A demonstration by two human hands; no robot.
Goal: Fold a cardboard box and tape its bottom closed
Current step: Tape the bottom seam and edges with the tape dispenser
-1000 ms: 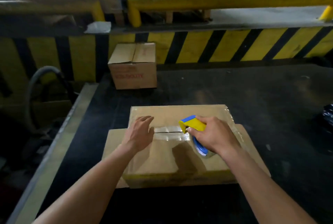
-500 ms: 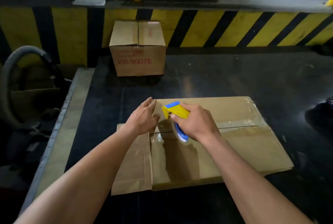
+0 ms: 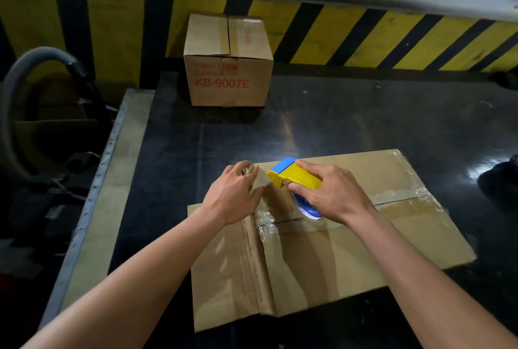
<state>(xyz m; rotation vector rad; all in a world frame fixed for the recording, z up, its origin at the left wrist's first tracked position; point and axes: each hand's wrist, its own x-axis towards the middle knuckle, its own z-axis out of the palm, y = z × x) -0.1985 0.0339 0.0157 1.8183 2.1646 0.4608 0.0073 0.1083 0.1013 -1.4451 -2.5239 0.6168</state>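
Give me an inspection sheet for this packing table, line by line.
Surface: dark table, with a metal strip along its left edge.
Job's things: cardboard box with clear tape along its seam; yellow and blue tape dispenser at the seam's left end.
Clutter: closed carton printed KB-9007E at the far side; a dark object at the right edge, unclear.
Grippers: right hand grips the tape dispenser; left hand rests on the tape's end at the box's left edge, grip unclear.
Cables: nothing seen; a grey hose loops left of the table.
Surroundings: yellow and black striped barrier behind.
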